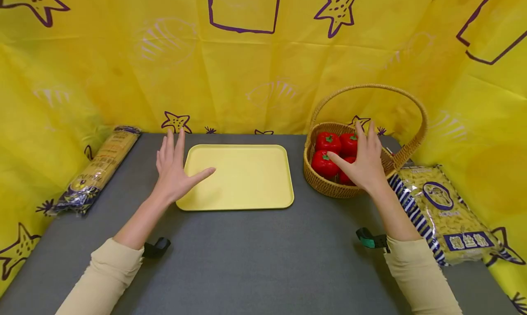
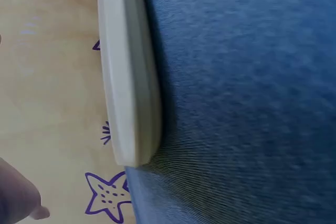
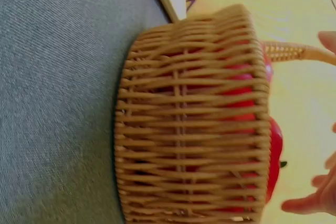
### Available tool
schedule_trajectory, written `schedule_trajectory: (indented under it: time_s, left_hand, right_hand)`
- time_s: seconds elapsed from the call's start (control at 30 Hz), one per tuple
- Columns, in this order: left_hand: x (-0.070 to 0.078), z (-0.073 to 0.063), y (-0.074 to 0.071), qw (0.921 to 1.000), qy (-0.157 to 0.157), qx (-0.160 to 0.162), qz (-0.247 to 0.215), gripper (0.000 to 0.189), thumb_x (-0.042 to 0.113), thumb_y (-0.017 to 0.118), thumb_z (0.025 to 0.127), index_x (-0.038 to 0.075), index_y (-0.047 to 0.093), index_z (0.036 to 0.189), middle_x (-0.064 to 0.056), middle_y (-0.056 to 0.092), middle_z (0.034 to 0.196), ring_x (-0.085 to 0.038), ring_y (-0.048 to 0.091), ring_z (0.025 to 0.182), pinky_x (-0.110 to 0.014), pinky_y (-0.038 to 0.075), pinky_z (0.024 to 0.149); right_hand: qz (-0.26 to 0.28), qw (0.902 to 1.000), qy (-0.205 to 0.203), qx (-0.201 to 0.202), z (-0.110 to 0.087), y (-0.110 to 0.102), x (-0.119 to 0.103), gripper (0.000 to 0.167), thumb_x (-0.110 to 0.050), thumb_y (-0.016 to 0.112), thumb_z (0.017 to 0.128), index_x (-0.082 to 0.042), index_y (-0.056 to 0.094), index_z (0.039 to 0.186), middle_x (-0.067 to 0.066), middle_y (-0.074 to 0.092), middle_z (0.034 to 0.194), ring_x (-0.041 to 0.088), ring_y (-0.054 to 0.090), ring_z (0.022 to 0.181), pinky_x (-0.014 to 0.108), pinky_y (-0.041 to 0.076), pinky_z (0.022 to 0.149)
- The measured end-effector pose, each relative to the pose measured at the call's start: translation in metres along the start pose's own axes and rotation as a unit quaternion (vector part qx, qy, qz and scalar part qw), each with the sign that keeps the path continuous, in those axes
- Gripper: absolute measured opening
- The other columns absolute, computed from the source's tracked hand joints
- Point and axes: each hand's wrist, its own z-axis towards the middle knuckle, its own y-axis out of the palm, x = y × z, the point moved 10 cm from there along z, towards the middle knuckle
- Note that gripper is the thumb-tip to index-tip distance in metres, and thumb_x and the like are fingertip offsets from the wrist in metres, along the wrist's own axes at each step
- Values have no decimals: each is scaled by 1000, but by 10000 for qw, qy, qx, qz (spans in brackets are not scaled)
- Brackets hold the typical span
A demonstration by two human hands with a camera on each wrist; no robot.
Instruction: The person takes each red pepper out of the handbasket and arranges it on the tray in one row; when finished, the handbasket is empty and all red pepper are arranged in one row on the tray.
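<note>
My left hand (image 1: 170,171) hovers at the left edge of a pale yellow tray (image 1: 239,178), fingers spread and nothing in them. In the left wrist view the tray's side (image 2: 128,77) runs down the middle, and part of the hand (image 2: 18,195) shows at lower left. Over a wicker basket (image 1: 329,188) my right hand (image 1: 365,164) is held with thumb and fingers apart, holding nothing. Several red tomatoes (image 1: 325,164) with green stems lie inside, partly hidden by that hand. The right wrist view shows the woven wall (image 3: 194,124) up close, with fingertips (image 3: 302,204) at the right edge.
A long packet of dry noodles (image 1: 100,166) lies at the table's left edge. Right of the basket is a bag of yellow pasta-like pieces (image 1: 449,210). The basket's tall handle (image 1: 370,86) arches up before the yellow curtain (image 1: 247,63). The table (image 1: 255,260) is dark grey.
</note>
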Motion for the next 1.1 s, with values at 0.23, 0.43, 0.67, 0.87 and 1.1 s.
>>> schedule_trajectory:
  time_s: [0.23,0.43,0.67,0.87,1.1]
  left_hand:
    - [-23,-13,11,9952,-533,-631,-516,116,55,73,81,29,-13,155,-5,-16,162,-42,-7,146,-75,7,103]
    - [-38,-22,25,9867,-739,-1343,-541,119,58,72,81,28,-18,153,-8,-17,161,-48,-9,143,-77,6,100]
    - [-48,-31,39,9766,-671,-2022,-282,123,60,72,80,20,-18,154,-18,-16,160,-53,-7,141,-78,9,100]
    - [-50,-35,44,9720,-545,-2276,-184,123,57,73,80,11,-12,155,-22,-13,160,-53,-3,141,-76,13,100]
    - [-49,-37,48,9685,-448,-2444,-187,121,55,74,80,7,-7,156,-25,-12,159,-52,-2,142,-74,13,103]
  right_hand:
    - [41,9977,184,-646,-5,1,10,98,-56,65,86,-15,13,158,17,-7,162,53,0,142,77,13,100]
    - [-86,9955,64,-945,-11,-1,13,98,-48,70,86,-8,16,156,23,3,160,53,6,142,76,16,100]
    - [-306,9907,-36,-1326,-13,0,19,97,-42,73,85,4,20,152,33,17,153,54,16,138,71,18,104]
    - [-422,9821,45,-1835,-16,10,26,97,-42,72,86,11,20,149,37,20,150,53,19,137,67,21,106]
    - [-415,9780,45,-2045,-18,13,27,96,-41,72,86,12,22,148,40,26,146,55,26,132,68,26,103]
